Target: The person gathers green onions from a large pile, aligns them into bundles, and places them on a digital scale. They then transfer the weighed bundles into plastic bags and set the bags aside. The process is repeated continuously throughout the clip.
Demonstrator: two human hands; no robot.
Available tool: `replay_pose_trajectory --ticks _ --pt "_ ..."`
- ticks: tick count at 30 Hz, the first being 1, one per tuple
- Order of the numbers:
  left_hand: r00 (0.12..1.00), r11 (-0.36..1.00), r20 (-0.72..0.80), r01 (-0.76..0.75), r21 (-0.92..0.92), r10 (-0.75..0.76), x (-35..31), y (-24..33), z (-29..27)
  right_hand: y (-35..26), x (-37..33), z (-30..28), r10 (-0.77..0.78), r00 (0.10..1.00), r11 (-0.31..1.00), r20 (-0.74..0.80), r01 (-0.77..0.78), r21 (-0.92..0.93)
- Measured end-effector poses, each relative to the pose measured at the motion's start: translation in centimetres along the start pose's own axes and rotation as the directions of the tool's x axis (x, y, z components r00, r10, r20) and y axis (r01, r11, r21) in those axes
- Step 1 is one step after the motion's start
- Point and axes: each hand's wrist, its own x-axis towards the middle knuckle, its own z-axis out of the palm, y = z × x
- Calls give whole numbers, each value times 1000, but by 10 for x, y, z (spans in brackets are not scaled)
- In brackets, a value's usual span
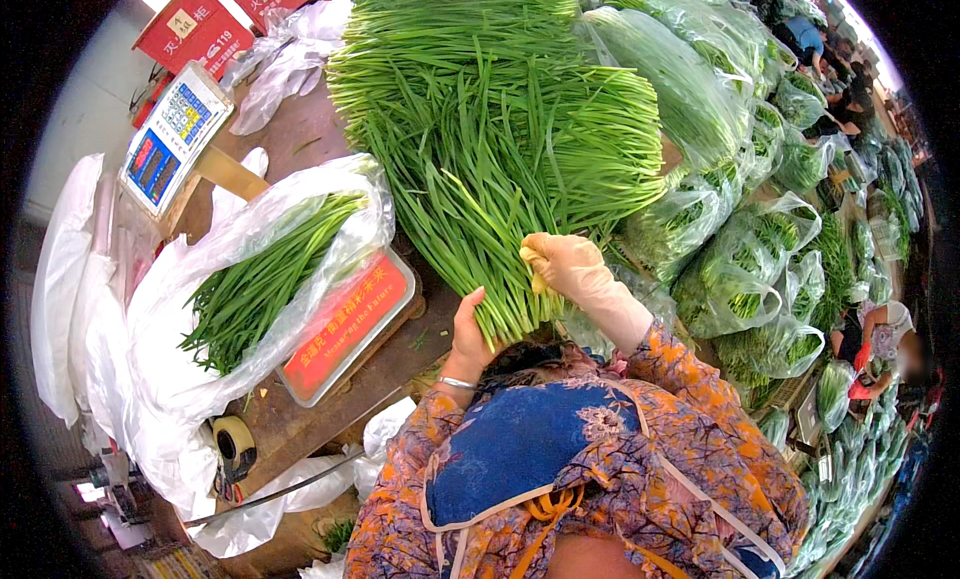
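Observation:
A bunch of garlic chives (490, 249) slants toward me, its pale stem ends nearest my body. My left hand (466, 339), bare with a bangle at the wrist, cups the left side of the stem ends, thumb up and fingers partly hidden behind them. In a pale glove, my right hand (572, 266) is closed over the right side of the same stems. Just beyond lies a large pile of garlic chives (450, 29). To the left, more chives (275, 279) rest in an open clear plastic bag (355, 224) on the scale's red platform (350, 319).
The scale's display (165, 149) stands at the far left. A tape roll (234, 447) sits near the table's (300, 434) front edge. White plastic bags (75, 299) hang at left. Bagged greens (735, 269) crowd the right, where a person in red gloves (870, 354) works.

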Motion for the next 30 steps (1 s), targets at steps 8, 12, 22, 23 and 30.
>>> replay_pose_trajectory --ticks 8,12,22,23,30 --pt "1000 1000 -12 -27 4 27 -1 -1 3 -11 20 0 -53 999 925 5 51 -377" --pt "999 1000 -18 -27 9 27 -2 0 4 0 28 -4 -30 998 946 -63 8 -324" --pt "997 996 -66 -29 82 35 5 -6 4 -17 60 -17 114 981 963 154 -148 227" --pt "992 988 -90 -71 138 84 7 -10 10 -17 56 -12 25 996 933 89 -55 356" --pt "896 857 -259 -208 470 360 39 -16 0 -20 48 -13 -144 944 860 -296 267 435"
